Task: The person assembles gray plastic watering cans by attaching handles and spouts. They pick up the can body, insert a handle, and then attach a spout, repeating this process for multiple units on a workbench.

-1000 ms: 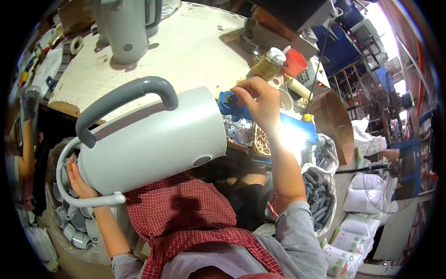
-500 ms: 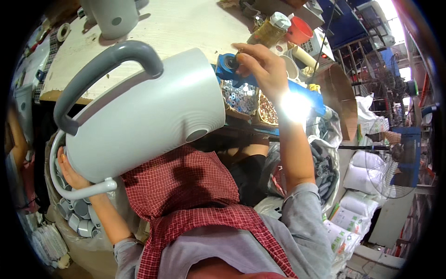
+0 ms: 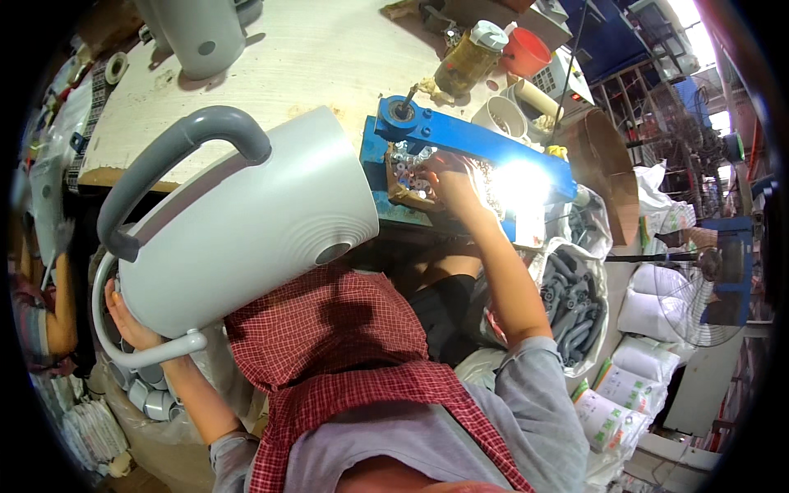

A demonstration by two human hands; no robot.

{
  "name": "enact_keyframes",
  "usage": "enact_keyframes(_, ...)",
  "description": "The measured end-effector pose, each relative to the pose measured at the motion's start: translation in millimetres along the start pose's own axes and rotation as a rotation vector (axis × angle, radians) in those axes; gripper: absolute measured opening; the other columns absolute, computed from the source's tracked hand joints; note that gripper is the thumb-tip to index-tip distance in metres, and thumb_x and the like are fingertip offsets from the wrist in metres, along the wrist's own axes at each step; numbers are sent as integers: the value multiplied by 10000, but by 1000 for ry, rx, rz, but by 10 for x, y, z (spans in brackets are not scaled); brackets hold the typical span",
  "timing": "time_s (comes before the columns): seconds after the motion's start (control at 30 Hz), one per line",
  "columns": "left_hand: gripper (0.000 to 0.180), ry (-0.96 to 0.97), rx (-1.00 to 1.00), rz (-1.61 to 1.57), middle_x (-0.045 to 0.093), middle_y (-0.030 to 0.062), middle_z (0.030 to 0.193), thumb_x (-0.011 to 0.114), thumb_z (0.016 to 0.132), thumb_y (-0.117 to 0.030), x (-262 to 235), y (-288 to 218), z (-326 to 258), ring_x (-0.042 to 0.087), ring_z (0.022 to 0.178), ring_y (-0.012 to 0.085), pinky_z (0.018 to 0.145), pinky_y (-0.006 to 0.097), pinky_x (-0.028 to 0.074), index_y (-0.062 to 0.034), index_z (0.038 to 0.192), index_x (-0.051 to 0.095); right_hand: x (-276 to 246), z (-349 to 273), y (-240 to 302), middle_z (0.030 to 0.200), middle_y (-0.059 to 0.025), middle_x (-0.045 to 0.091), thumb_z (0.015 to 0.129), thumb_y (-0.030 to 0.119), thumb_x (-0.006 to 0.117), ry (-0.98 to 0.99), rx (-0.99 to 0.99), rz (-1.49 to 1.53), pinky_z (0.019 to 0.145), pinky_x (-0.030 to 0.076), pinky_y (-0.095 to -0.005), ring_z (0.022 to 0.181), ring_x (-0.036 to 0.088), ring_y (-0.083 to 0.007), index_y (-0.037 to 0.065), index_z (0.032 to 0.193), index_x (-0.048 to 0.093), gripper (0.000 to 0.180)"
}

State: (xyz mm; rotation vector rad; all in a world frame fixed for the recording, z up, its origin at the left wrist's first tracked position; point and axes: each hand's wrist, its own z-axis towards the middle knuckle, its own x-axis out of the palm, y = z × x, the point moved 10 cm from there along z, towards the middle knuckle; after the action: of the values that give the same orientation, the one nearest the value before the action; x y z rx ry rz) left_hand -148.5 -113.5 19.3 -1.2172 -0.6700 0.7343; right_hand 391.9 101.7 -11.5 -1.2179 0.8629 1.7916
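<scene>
A pale grey plastic kettle body (image 3: 246, 230) with a darker grey handle (image 3: 177, 156) lies tilted across my lap. My left hand (image 3: 127, 316) holds it from underneath at its base rim. My right hand (image 3: 448, 181) reaches into a small cardboard box of small metal parts (image 3: 407, 168) on the blue tray (image 3: 460, 144) at the table edge, fingers curled among the parts. Whether it pinches one is hidden. A red checked apron (image 3: 329, 345) covers my lap.
A worn wooden table (image 3: 312, 57) carries another grey kettle body (image 3: 197, 33), a yellowish bottle (image 3: 468, 57), a red cup (image 3: 526, 53) and a white cup (image 3: 501, 119). A sack of grey handles (image 3: 571, 300) stands right. Grey parts (image 3: 148, 390) fill a bin at left.
My right hand dropped from the blue fixture's upper left end down into the box of small parts. The kettle body has tilted further and come closer.
</scene>
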Motion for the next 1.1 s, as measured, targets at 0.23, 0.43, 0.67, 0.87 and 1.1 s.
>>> enact_keyframes(0.23, 336, -17, 19, 44, 564, 122, 1152, 405, 1004, -227, 61, 71, -16, 597, 978, 175, 854, 299, 502, -18, 1250, 496, 5, -59, -94, 904, -98, 666, 774, 117, 637, -117, 23, 54, 754, 490, -418, 841, 632, -293, 103, 861, 666, 93)
enact_keyframes(0.43, 370, -33, -61, -68, 542, 118, 1197, 409, 1008, -253, -12, 195, -26, 565, 1034, 181, 908, 304, 462, -8, 1273, 489, -1241, 169, 558, 884, -120, 687, 726, -56, 684, -319, -94, 408, 662, 530, -336, 773, 679, -274, 48, 902, 673, 205)
enact_keyframes(0.67, 334, -13, -47, -117, 556, 75, 1140, 444, 998, -245, 339, 134, 47, 545, 1008, 130, 884, 255, 433, -2, 1214, 519, -1820, 708, 752, 916, -92, 702, 740, -58, 711, -631, -229, 308, 695, 539, -278, 802, 686, -210, 57, 912, 701, 207)
enact_keyframes(0.87, 316, 10, -28, -94, 575, 79, 1108, 448, 996, -232, 523, 64, 47, 565, 967, 127, 854, 248, 454, -2, 1199, 526, -1682, 709, 702, 951, -101, 699, 737, -31, 725, -540, -226, 321, 750, 531, -283, 845, 678, -205, 45, 933, 707, 211)
enact_keyframes(1.1, 273, 78, -7, -167, 605, 73, 1024, 449, 998, -205, 1087, 11, 115, 586, 868, 109, 764, 236, 491, -23, 1184, 531, -1563, 446, 325, 933, -114, 652, 808, 68, 700, -415, 103, 810, 758, 471, -258, 823, 612, -179, -26, 1016, 658, 231)
